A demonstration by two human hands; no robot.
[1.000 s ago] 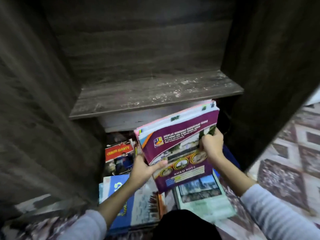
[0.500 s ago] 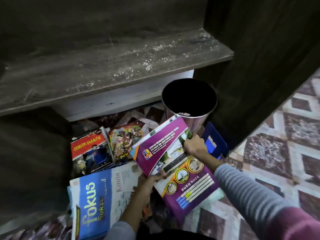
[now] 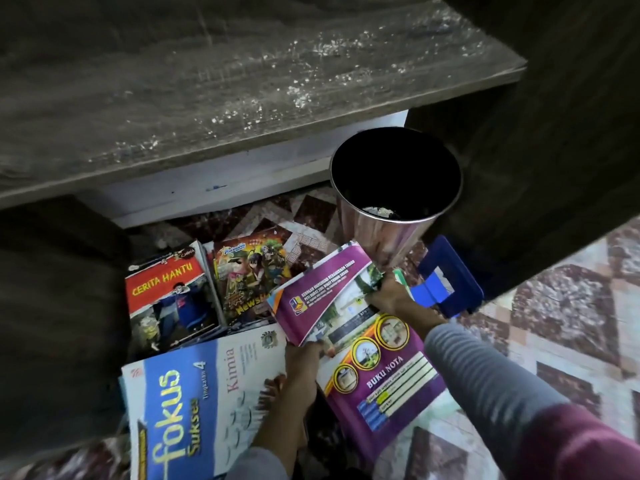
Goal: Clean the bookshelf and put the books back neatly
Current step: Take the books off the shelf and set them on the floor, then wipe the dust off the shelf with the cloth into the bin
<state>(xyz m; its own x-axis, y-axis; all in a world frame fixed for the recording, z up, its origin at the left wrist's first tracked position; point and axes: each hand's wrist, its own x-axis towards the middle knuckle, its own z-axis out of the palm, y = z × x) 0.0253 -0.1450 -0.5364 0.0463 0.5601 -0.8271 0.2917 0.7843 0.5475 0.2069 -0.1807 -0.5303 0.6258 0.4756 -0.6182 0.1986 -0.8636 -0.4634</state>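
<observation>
The dusty shelf board [image 3: 242, 98] juts out over the floor, and its front edge overhangs the low gap where the books lie. Dark side panels close that gap in on my left [image 3: 52, 306] and right [image 3: 571, 133], and the patterned floor [image 3: 571, 323] spreads out beyond the right one. A shiny metal bin [image 3: 384, 237] stands near the right panel under the board's corner, with a blue plastic piece [image 3: 453, 275] at its foot. The purple notebook [image 3: 381, 368] is low over the floor in the middle, tilted, and its far corner is close against the bin's wall. Its cover reads "BUKU NOTA". To the left lie a red book titled "CERITA HANTU" [image 3: 166, 292], a cartoon comic [image 3: 252, 271] beside it, and nearer me a blue-and-white "Fokus Sukses Tingkatan 4 Kimia" book [image 3: 194, 403]. My left hand [image 3: 304, 355] reaches forward, forearm bare, with its fingers curled over the notebook's left edge. My right hand [image 3: 391, 296], in a striped sleeve, stretches further out and pinches the notebook's far right corner just beside the bin.
</observation>
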